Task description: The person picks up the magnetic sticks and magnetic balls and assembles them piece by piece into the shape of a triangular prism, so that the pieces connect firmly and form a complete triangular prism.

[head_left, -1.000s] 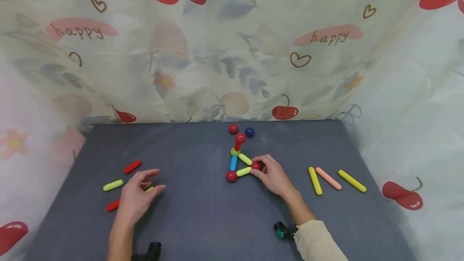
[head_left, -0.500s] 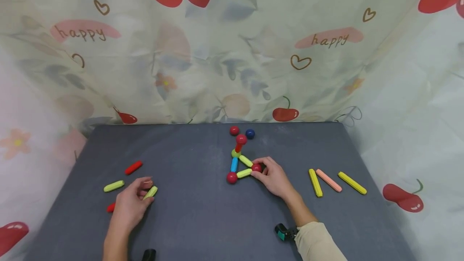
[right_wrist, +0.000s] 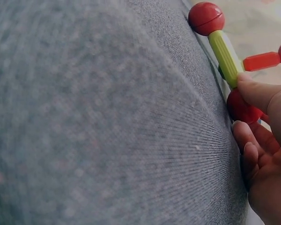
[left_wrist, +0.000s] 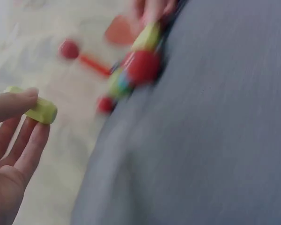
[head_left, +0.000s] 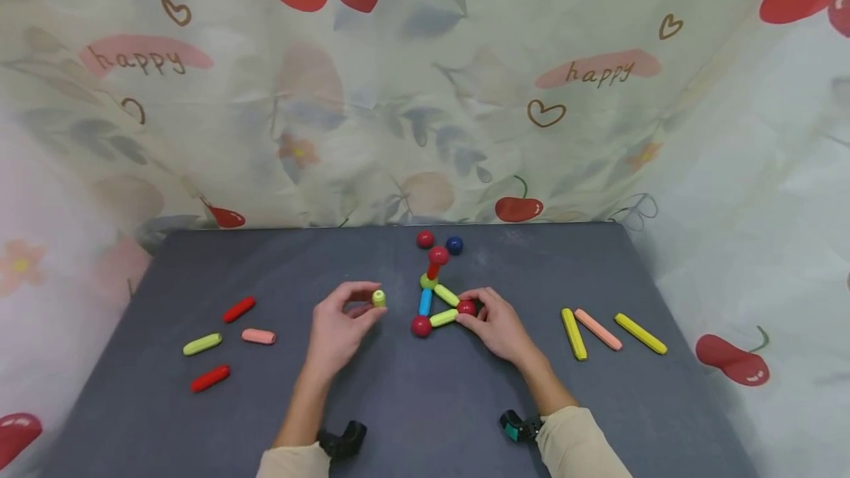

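My left hand (head_left: pixel 337 327) pinches a short yellow-green rod (head_left: pixel 378 299) between thumb and fingers, holding it up off the desk (head_left: pixel 412 404) – near the triangle (head_left: pixel 443 318) of rods and balls, but apart from it. My right hand (head_left: pixel 498 323) grips the red corner ball (head_left: pixel 467 307) at the triangle's right-hand point. The triangle lies near the middle of the desk, with a blue rod (head_left: pixel 425 302) along its left side; from its green ball (head_left: pixel 427 282) a red rod (head_left: pixel 434 270) stands up, topped by another ball (head_left: pixel 438 255). Just behind sit a loose red ball (head_left: pixel 425 239) and a dark blue ball (head_left: pixel 454 245). Four short rods (head_left: pixel 210 378) lie to my left, three longer ones (head_left: pixel 640 333) – two yellow, one pink – to my right.
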`<state>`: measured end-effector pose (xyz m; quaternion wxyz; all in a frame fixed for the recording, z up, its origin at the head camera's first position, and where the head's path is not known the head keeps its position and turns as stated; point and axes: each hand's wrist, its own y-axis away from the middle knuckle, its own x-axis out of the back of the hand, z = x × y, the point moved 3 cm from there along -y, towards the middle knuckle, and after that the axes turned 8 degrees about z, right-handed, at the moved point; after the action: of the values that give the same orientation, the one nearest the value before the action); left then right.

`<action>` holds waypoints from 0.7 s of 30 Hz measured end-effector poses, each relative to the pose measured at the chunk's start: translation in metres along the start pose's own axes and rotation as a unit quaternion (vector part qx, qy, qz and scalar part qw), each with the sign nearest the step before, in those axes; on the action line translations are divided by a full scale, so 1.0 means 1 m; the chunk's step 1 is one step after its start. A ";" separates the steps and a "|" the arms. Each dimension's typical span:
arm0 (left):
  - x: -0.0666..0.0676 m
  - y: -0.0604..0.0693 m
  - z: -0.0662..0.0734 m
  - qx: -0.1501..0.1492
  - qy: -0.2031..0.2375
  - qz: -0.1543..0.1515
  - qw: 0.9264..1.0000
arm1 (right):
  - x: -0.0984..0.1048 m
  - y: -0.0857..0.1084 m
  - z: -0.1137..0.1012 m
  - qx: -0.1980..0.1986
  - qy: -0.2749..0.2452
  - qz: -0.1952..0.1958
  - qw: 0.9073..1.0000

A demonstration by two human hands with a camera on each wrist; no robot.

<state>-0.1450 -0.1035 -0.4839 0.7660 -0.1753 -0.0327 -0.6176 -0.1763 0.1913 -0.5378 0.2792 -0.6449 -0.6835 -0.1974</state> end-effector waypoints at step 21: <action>-0.056 -0.005 -0.009 0.030 0.026 -0.117 0.992 | 0.003 0.001 -0.001 0.007 0.013 0.023 1.000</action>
<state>-0.1645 -0.0544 -0.5064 0.6936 -0.1314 -0.0514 -0.7064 -0.1757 0.1929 -0.5351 0.2966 -0.6563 -0.6659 -0.1944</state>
